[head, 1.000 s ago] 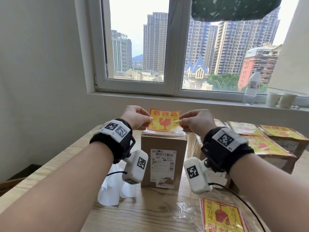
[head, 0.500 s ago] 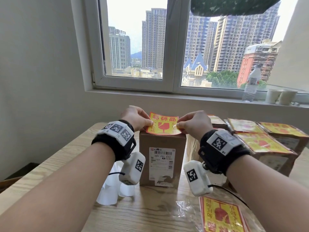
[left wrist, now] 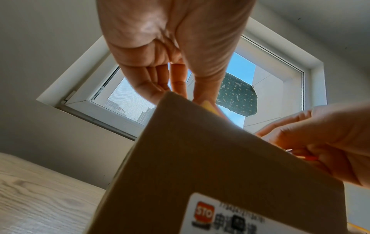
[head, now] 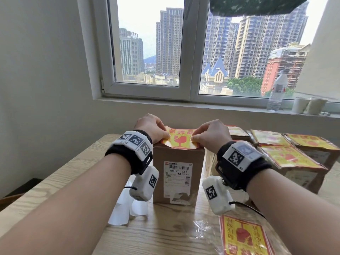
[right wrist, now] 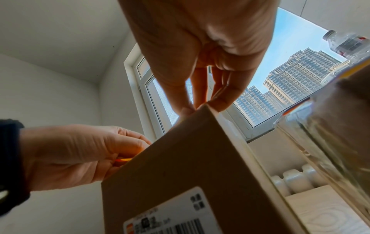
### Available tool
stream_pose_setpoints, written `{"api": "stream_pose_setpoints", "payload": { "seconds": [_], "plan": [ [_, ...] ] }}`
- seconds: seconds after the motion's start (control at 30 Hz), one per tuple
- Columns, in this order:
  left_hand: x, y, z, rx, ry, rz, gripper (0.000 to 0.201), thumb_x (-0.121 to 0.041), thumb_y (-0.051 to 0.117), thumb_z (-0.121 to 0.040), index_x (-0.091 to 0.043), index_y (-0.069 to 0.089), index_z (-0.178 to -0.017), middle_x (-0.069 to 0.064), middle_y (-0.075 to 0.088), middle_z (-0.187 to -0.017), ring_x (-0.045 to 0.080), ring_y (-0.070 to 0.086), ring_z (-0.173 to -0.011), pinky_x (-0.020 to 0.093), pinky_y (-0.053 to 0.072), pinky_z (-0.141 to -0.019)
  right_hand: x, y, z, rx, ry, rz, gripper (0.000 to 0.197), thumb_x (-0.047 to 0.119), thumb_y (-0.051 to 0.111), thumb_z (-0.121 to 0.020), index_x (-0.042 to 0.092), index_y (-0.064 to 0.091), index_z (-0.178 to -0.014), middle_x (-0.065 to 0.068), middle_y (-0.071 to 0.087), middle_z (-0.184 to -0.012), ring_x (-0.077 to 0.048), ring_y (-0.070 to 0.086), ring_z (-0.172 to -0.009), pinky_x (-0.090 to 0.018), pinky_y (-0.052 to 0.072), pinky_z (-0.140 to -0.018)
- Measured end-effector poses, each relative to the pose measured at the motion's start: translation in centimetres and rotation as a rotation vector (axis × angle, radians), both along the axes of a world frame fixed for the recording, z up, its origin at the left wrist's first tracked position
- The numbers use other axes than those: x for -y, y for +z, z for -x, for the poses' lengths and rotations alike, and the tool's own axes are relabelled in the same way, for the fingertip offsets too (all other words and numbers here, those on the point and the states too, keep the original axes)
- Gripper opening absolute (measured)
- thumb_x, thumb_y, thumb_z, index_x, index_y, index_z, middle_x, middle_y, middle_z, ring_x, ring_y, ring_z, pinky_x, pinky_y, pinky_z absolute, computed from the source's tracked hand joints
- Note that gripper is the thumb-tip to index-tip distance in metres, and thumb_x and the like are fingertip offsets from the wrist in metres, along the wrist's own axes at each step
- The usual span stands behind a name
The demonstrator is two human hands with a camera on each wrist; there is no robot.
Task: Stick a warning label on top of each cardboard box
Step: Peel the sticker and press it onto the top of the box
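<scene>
The yellow-and-red paper warning label [head: 179, 139] lies across the top of the upright brown cardboard box [head: 177, 173], which stands mid-desk near the front edge of the pale wooden desk [head: 73, 173]. The left hand [head: 150, 128] pinches the label's left end between thumb and fingers; the right hand [head: 211, 135] pinches its right end. The label's long axis runs hand to hand, its near edge apparently touching the box top while the far edge looks lifted. Both hands sit equally close, so pressing down and smoothing outward seems next.
</scene>
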State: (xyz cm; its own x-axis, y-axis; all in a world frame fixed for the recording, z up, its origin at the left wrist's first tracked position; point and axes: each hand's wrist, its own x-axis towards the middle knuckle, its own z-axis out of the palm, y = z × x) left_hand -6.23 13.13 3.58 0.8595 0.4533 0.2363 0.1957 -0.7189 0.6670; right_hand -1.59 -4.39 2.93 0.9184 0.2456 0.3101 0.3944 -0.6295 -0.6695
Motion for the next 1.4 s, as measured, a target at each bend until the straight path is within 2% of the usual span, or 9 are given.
{"api": "stream_pose_setpoints", "payload": {
  "seconds": [0.37,0.5,0.63,0.77,0.87,1.0,1.13,1.27,1.4],
  "plan": [
    [0.2,-0.1,-0.2,-0.035,-0.018,-0.036,0.009,-0.03,0.082,-0.068,-0.024,0.074,-0.069,-0.009,0.069,-0.078,0.01,0.064,-0.083,0.028,0.055,-0.079,0.2,0.0,-0.1,-0.014,0.012,0.046,0.007,0.02,0.078,-0.075,0.017,0.079,-0.08,0.009,0.065,-0.068,-0.017,0.067,-0.081,-0.03,0.056,-0.079],
    [0.0,-0.2,-0.1,-0.019,-0.01,-0.028,0.011,-0.031,0.083,-0.068,-0.024,0.076,-0.072,-0.015,0.06,-0.076,0.002,0.053,-0.074,0.024,0.044,-0.07,0.3,-0.1,-0.1,-0.01,0.019,0.03,0.002,0.021,0.078,-0.075,0.02,0.077,-0.075,0.012,0.062,-0.065,-0.017,0.067,-0.082,-0.035,0.057,-0.082],
    [-0.7,-0.6,-0.2,-0.007,-0.024,0.048,0.014,-0.029,0.084,-0.068,-0.025,0.076,-0.078,-0.014,0.059,-0.079,0.002,0.052,-0.076,0.025,0.046,-0.078,0.5,-0.3,0.0,-0.035,0.063,0.016,0.014,0.029,0.082,-0.073,0.02,0.075,-0.08,0.008,0.063,-0.075,-0.016,0.064,-0.085,-0.031,0.054,-0.082],
    [-1.6,-1.0,0.0,-0.005,0.004,0.126,0.016,-0.026,0.082,-0.07,-0.029,0.068,-0.077,-0.005,0.065,-0.093,0.015,0.062,-0.093,0.034,0.052,-0.089,1.1,-0.7,-0.2,-0.021,0.014,0.019,0.019,0.025,0.079,-0.076,0.02,0.074,-0.093,0.001,0.068,-0.094,-0.017,0.063,-0.093,-0.027,0.049,-0.082],
    [-2.2,-1.5,0.4,0.006,0.042,0.175,0.016,-0.021,0.077,-0.076,-0.029,0.064,-0.082,-0.002,0.067,-0.098,0.015,0.063,-0.092,0.032,0.056,-0.076,1.5,-0.9,-0.3,-0.03,-0.008,-0.025,0.011,0.016,0.067,-0.082,0.022,0.072,-0.09,-0.002,0.071,-0.1,-0.023,0.067,-0.097,-0.038,0.054,-0.091],
    [-1.9,-2.4,1.6,0.018,0.021,0.293,0.023,-0.032,0.069,-0.085,-0.02,0.064,-0.105,0.0,0.064,-0.103,0.014,0.063,-0.092,0.028,0.056,-0.061,2.1,-1.2,0.3,-0.055,-0.008,-0.081,0.009,0.024,0.065,-0.088,0.018,0.069,-0.093,-0.006,0.07,-0.1,-0.025,0.068,-0.095,-0.043,0.056,-0.089],
    [-1.0,-2.8,2.5,-0.019,-0.015,0.43,0.041,-0.045,0.062,-0.087,-0.014,0.061,-0.112,0.003,0.064,-0.105,0.016,0.063,-0.092,0.034,0.059,-0.069,2.7,-1.8,1.6,-0.103,0.015,-0.081,0.018,0.036,0.06,-0.093,0.02,0.061,-0.086,-0.004,0.069,-0.091,-0.02,0.071,-0.078,-0.041,0.059,-0.082],
    [-0.4,-3.4,3.0,-0.095,-0.059,0.513,0.046,-0.049,0.057,-0.089,-0.012,0.061,-0.116,0.005,0.064,-0.112,0.022,0.062,-0.101,0.038,0.058,-0.073,2.9,-2.2,2.6,-0.172,0.039,-0.092,0.029,0.038,0.059,-0.094,0.02,0.057,-0.07,-0.007,0.07,-0.082,-0.021,0.072,-0.078,-0.04,0.06,-0.08],
    [0.4,-3.9,3.3,-0.125,-0.079,0.618,0.041,-0.046,0.047,-0.096,-0.01,0.058,-0.113,0.006,0.063,-0.095,0.025,0.063,-0.09,0.048,0.056,-0.084,2.7,-2.8,3.0,-0.193,0.077,-0.06,0.034,0.04,0.058,-0.094,0.012,0.069,-0.077,-0.01,0.075,-0.083,-0.023,0.073,-0.081,-0.044,0.058,-0.084]
  ]
}}
